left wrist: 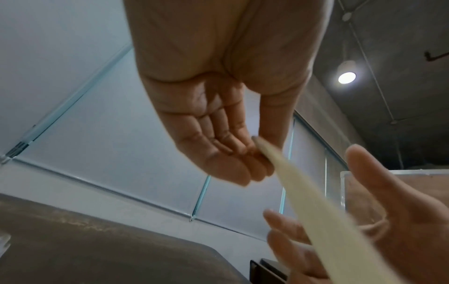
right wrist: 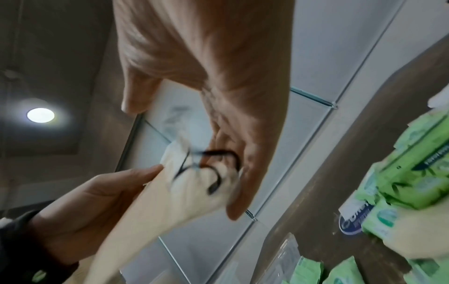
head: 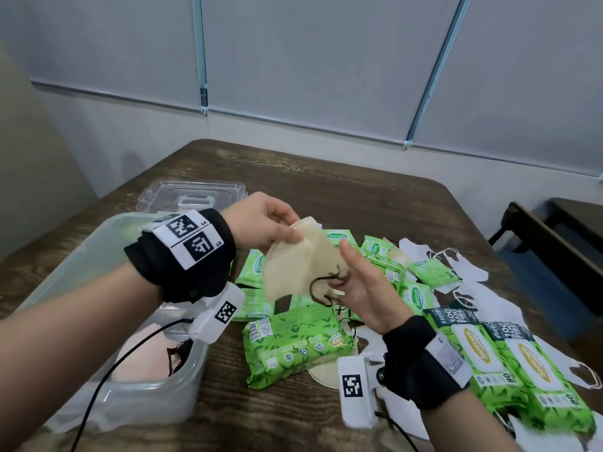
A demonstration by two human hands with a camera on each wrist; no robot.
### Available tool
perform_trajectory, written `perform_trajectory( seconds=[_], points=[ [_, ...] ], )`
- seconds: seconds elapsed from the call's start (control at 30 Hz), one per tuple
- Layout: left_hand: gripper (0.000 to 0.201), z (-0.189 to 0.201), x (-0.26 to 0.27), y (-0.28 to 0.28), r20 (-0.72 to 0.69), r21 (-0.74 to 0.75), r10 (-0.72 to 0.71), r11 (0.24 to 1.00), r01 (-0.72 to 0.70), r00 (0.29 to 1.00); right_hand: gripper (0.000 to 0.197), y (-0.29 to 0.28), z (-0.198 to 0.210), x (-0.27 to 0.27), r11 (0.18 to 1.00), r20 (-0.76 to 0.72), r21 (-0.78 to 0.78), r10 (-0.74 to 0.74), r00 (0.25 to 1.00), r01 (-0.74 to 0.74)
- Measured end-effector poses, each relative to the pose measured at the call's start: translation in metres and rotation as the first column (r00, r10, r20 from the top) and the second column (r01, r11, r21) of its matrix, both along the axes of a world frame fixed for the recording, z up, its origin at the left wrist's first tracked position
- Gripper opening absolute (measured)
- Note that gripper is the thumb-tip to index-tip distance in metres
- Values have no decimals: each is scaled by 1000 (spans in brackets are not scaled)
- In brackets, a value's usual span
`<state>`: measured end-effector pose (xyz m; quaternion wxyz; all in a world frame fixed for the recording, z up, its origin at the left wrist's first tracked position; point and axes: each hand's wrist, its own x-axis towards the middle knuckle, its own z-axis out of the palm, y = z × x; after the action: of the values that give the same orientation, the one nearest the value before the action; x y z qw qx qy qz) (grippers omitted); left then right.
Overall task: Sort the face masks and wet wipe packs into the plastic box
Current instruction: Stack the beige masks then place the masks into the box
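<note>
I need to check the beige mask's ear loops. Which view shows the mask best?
The head view: the whole beige mask and its dark loops show, held in the left hand. The left wrist view shows it edge-on; the right wrist view shows the loops, blurred, by the right hand.

Your head cam looks forward and down over the wooden table (head: 375, 197), wide, with both wrists and the far blinds in frame. Left wrist cam sits under the left hand (left wrist: 218, 115), very close, tilted up toward blinds and ceiling. Right wrist cam does the same under the right hand (right wrist: 218, 86), table edge at its right. All three share the beige mask (head: 293, 265) between your hands.
</note>
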<state>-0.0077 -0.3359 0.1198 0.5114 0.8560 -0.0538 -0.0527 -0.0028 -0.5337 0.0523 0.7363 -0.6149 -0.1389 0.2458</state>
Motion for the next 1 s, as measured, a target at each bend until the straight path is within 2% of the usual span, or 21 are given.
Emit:
perform_trajectory(
  seconds=[0.13, 0.23, 0.27, 0.37, 0.47, 0.53, 0.6, 0.63, 0.7, 0.77, 0.8, 0.9, 0.97, 1.0],
  points=[
    [12, 2, 3, -5, 52, -51, 8, 999, -6, 999, 62, -2, 8, -2, 979, 126, -134, -136, 983, 152],
    [14, -1, 3, -10, 96, -87, 53, 995, -45, 994, 12, -4, 11, -3, 961, 96, -102, -247, 964, 256],
    [17, -2, 4, -11, 125, -95, 78, 993, -66, 989, 3, -5, 13, -4, 962, 56, -86, -255, 965, 259],
    [38, -8, 3, -8, 205, -85, 59, 995, -42, 977, 7, -12, 14, -3, 969, -58, -22, -247, 967, 247],
    [54, -15, 0, -7, 387, 209, -165, 974, 88, 907, 17, -19, 8, 3, 964, -148, -10, -265, 953, 267],
    [39, -22, -3, -12, 432, 360, -315, 919, 159, 845, 24, -22, 2, 6, 964, -181, -36, -265, 947, 263],
    [27, -35, -2, -19, 428, 421, -356, 892, 165, 831, 17, -22, -5, 9, 967, -191, -84, -252, 949, 240],
    [23, -40, 0, -22, 406, 412, -325, 899, 146, 854, 18, -23, -10, 10, 966, -189, -116, -252, 949, 233],
    [14, -43, 6, -27, 327, 370, -212, 926, 81, 921, 33, -27, -26, 17, 944, -180, -219, -286, 941, 245],
    [15, -42, 13, -27, 284, 343, -95, 939, -8, 954, 43, -34, -48, 22, 874, -137, -396, -359, 923, 281],
    [14, -41, 15, -27, 268, 301, -45, 953, -39, 962, 42, -38, -61, 23, 807, -84, -512, -387, 918, 294],
    [9, -38, 19, -26, 210, 145, 84, 983, -116, 974, 29, -50, -104, 25, 517, 58, -831, -289, 956, 206],
    [4, -38, 20, -29, 159, 47, 134, 989, -143, 978, 30, -54, -128, 24, 387, 37, -914, -220, 975, 122],
    [9, -40, 21, -32, 130, -6, 145, 989, -146, 981, 33, -54, -135, 24, 371, 41, -921, -213, 976, 119]
  ],
)
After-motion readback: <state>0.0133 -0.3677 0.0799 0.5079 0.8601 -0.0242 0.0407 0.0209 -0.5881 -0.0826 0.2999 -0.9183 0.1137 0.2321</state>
